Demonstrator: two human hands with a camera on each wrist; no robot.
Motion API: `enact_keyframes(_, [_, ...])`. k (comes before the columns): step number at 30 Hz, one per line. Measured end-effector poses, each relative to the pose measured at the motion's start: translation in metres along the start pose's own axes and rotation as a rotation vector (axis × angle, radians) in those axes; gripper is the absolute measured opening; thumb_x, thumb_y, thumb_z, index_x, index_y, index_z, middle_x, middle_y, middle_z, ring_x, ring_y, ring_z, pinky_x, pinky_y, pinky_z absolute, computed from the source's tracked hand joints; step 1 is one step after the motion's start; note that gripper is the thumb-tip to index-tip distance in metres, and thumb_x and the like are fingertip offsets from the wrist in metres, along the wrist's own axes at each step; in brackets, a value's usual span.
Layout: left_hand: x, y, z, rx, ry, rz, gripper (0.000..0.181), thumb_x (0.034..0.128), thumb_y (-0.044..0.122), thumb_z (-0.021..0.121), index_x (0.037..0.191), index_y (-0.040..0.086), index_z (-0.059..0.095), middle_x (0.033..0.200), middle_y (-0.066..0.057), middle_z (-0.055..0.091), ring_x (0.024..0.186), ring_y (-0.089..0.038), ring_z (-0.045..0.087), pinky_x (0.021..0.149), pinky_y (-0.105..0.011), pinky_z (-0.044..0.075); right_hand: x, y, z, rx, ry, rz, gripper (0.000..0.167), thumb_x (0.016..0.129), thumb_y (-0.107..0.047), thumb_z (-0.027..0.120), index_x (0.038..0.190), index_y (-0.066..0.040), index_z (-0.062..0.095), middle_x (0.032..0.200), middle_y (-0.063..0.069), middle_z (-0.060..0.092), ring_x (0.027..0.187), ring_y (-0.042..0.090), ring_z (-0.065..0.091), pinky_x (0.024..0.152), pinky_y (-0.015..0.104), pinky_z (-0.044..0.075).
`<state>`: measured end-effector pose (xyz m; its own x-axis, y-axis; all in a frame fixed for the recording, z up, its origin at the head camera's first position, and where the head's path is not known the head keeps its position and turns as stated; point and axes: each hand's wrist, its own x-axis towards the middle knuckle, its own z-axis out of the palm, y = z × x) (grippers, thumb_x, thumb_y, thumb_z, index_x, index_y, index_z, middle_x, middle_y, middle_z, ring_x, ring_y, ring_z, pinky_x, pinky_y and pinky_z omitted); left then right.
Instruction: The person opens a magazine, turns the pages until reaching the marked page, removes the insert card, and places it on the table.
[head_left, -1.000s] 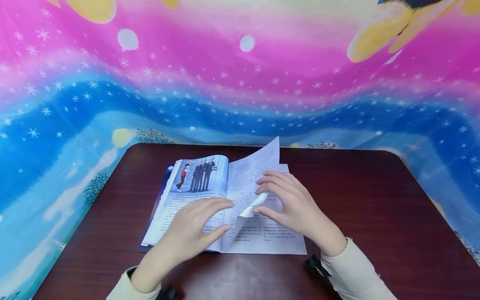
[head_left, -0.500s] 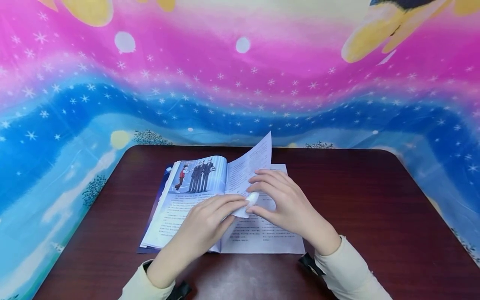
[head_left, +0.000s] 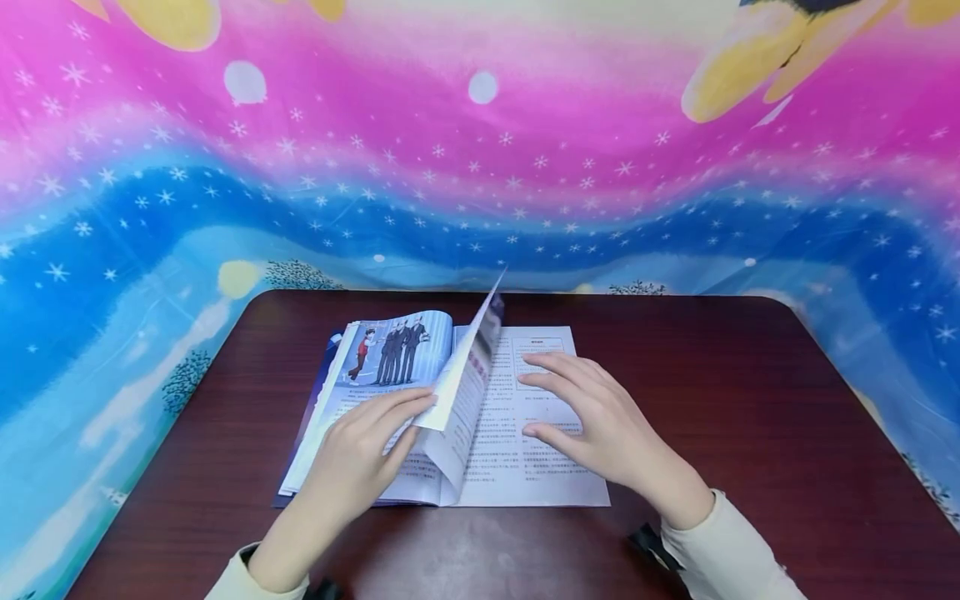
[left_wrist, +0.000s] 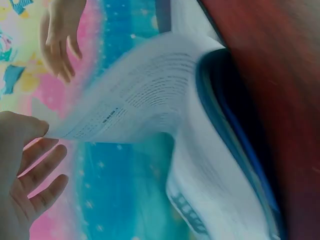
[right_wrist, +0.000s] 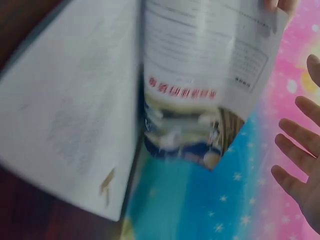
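An open magazine (head_left: 555,492) with printed text and a picture of suited figures lies on the table. One page (head_left: 468,367) stands raised near the spine, its lower corner pinched between thumb and fingers of my left hand (head_left: 363,450). The left wrist view shows that page (left_wrist: 145,95) curving from the spine to the thumb. My right hand (head_left: 603,417) hovers over the right-hand side, fingers spread and holding nothing. In the right wrist view the raised page (right_wrist: 200,65) carries red print and a colour picture, apart from the right hand (right_wrist: 302,155).
The dark reddish-brown table (head_left: 750,400) reaches out on both sides of the magazine. A pink and blue patterned cloth (head_left: 480,183) hangs behind and around it. Black straps (head_left: 656,550) show at the cuffs.
The page has swung left, from the right hand to the left hand. My right hand has let go of it and moved slightly right; the left hand went right, gripped it and came back.
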<state>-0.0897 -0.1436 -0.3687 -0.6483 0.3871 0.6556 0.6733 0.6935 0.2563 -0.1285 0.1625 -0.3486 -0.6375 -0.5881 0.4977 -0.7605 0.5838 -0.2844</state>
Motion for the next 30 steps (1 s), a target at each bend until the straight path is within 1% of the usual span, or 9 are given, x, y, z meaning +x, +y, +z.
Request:
enact_keyframes(3, [-0.012, -0.008, -0.004, 0.023, 0.014, -0.043, 0.046, 0.0793, 0.002, 0.079, 0.124, 0.010, 0.069, 0.124, -0.002, 0.068, 0.109, -0.021, 0.066, 0.086, -0.041, 0.056, -0.009, 0.006, 0.001, -0.026, -0.035, 0.023, 0.050, 0.092, -0.050, 0.066, 0.130, -0.017, 0.063, 0.144, 0.001, 0.052, 0.133, 0.024, 0.046, 0.107, 0.048, 0.038])
enact_keyframes(5, [-0.020, -0.013, -0.006, 0.046, 0.020, -0.073, 0.048, 0.0784, 0.003, 0.080, 0.124, 0.011, 0.069, 0.123, -0.003, 0.068, 0.107, -0.021, 0.067, 0.085, -0.041, 0.055, -0.015, 0.009, 0.002, -0.040, -0.051, 0.033, 0.048, 0.090, -0.044, 0.072, 0.129, -0.017, 0.064, 0.143, 0.001, 0.053, 0.132, 0.024, 0.046, 0.106, 0.047, 0.038])
enact_keyframes(7, [-0.026, -0.018, -0.009, 0.068, 0.022, -0.102, 0.048, 0.0780, 0.004, 0.080, 0.125, 0.011, 0.069, 0.122, -0.004, 0.069, 0.106, -0.021, 0.067, 0.084, -0.041, 0.056, -0.020, 0.012, 0.003, -0.056, -0.064, 0.039, 0.048, 0.088, -0.042, 0.074, 0.128, -0.017, 0.064, 0.142, 0.001, 0.053, 0.132, 0.024, 0.047, 0.106, 0.048, 0.038])
enact_keyframes(11, [-0.037, -0.023, -0.016, 0.123, -0.005, -0.186, 0.048, 0.0789, 0.007, 0.080, 0.125, 0.011, 0.069, 0.121, -0.004, 0.070, 0.107, -0.022, 0.067, 0.084, -0.044, 0.056, -0.028, 0.017, 0.005, -0.075, -0.096, 0.052, 0.048, 0.086, -0.040, 0.077, 0.127, -0.018, 0.065, 0.142, 0.002, 0.054, 0.130, 0.025, 0.049, 0.105, 0.048, 0.039])
enact_keyframes(14, [-0.044, -0.028, -0.020, 0.163, -0.023, -0.232, 0.048, 0.0797, 0.010, 0.080, 0.126, 0.010, 0.068, 0.119, -0.006, 0.070, 0.104, -0.024, 0.067, 0.083, -0.045, 0.056, -0.035, 0.019, 0.007, -0.081, -0.122, 0.050, 0.047, 0.084, -0.038, 0.079, 0.125, -0.018, 0.067, 0.140, 0.002, 0.055, 0.128, 0.025, 0.051, 0.104, 0.048, 0.040])
enact_keyframes(19, [-0.059, -0.036, -0.026, 0.213, -0.059, -0.304, 0.049, 0.0798, 0.013, 0.080, 0.127, 0.011, 0.067, 0.111, -0.008, 0.072, 0.097, -0.025, 0.068, 0.076, -0.047, 0.057, -0.046, 0.027, 0.012, -0.097, -0.156, 0.021, 0.046, 0.081, -0.036, 0.081, 0.121, -0.017, 0.068, 0.134, 0.002, 0.059, 0.123, 0.023, 0.054, 0.102, 0.044, 0.041])
enact_keyframes(24, [-0.069, -0.040, -0.032, 0.241, -0.087, -0.351, 0.050, 0.0792, 0.013, 0.081, 0.127, 0.012, 0.066, 0.102, -0.008, 0.072, 0.090, -0.026, 0.067, 0.070, -0.048, 0.057, -0.058, 0.035, 0.014, -0.118, -0.187, 0.002, 0.045, 0.079, -0.033, 0.083, 0.117, -0.015, 0.069, 0.129, 0.002, 0.062, 0.119, 0.021, 0.056, 0.101, 0.043, 0.042])
enact_keyframes(27, [-0.073, -0.041, -0.034, 0.255, -0.095, -0.367, 0.050, 0.0783, 0.013, 0.082, 0.126, 0.010, 0.066, 0.097, -0.008, 0.071, 0.086, -0.026, 0.066, 0.069, -0.048, 0.056, -0.065, 0.038, 0.015, -0.132, -0.228, 0.015, 0.046, 0.079, -0.034, 0.083, 0.119, -0.015, 0.070, 0.130, 0.002, 0.062, 0.120, 0.021, 0.056, 0.100, 0.044, 0.044])
enact_keyframes(30, [-0.076, -0.042, -0.036, 0.268, -0.119, -0.384, 0.051, 0.0774, 0.014, 0.083, 0.126, 0.009, 0.066, 0.096, -0.009, 0.072, 0.086, -0.026, 0.067, 0.069, -0.048, 0.056, -0.070, 0.040, 0.015, -0.138, -0.285, 0.037, 0.050, 0.079, -0.034, 0.083, 0.122, -0.013, 0.069, 0.133, 0.004, 0.061, 0.123, 0.024, 0.056, 0.100, 0.047, 0.045])
